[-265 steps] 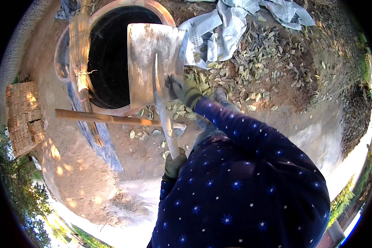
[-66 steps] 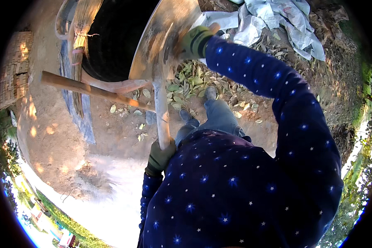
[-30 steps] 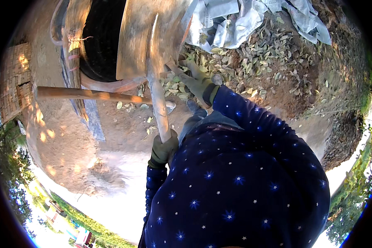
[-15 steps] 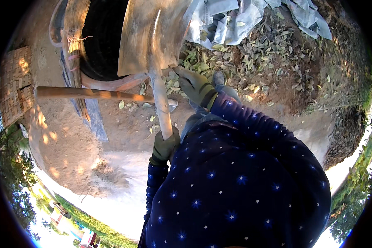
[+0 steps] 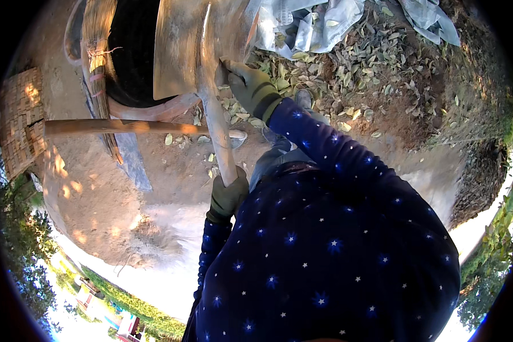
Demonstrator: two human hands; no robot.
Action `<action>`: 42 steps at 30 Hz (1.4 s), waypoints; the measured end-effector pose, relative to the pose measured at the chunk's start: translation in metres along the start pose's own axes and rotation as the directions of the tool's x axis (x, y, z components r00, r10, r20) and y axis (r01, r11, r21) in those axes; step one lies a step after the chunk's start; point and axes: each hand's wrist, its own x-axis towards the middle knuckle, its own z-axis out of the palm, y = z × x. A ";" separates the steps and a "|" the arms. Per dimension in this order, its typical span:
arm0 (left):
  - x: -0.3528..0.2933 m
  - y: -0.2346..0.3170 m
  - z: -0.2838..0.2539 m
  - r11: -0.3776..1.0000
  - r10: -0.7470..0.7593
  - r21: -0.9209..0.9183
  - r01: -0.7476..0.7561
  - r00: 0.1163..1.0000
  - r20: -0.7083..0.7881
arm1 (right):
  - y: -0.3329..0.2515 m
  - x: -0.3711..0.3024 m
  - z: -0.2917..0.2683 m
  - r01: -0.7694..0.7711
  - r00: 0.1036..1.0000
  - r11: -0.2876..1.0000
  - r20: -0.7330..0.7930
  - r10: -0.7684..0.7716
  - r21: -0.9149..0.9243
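Gripping the shovel point(image 5: 211, 74) low on its shaft, the left hand point(image 5: 229, 196) has gloved fingers wrapped tight; the right hand point(image 5: 251, 85) pinches at the blade's neck. Its blade hangs over the dark pit point(image 5: 134, 51). Better to brace the shaft steady while the right fingers work.

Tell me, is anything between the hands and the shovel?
Nothing visible. The gloved left hand already grips the shovel low on its handle, and the gloved right hand touches it where handle meets blade. The wooden pole lies on the ground behind.
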 end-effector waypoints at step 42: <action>0.004 0.014 0.012 0.976 0.093 -0.204 -0.079 0.994 0.062 | -0.008 -0.014 -0.008 -0.136 0.985 0.989 0.115 0.129 0.053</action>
